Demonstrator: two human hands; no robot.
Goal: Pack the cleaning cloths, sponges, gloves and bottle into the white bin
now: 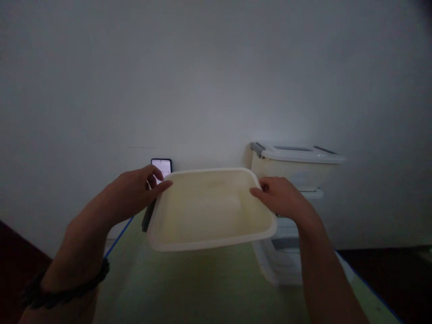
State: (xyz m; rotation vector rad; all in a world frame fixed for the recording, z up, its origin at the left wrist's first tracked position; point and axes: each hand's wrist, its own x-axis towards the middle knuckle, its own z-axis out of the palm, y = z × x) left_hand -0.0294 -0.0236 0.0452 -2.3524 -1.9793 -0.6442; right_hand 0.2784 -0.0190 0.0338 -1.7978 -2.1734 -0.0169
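Between my hands is a cream plastic storage bin [202, 220] without a lid, its open top tilted toward me and nothing visible inside. My left hand [143, 186] pinches its left rim, thumb over the edge. On the opposite rim, my right hand [278, 193] grips with the thumb inside and the fingers behind, partly hidden. Behind the right hand stands a similar cream bin [286, 173] with a white lid [300, 153] and grey latches. Below it, partly covered by my right forearm, a white lid [278, 265] lies on the table.
A phone [162, 166] with a lit screen leans by the wall behind my left hand. The pale green tabletop [202, 288] has a blue edge [119, 236] and meets a plain wall [202, 90]. Dark floor shows at both sides.
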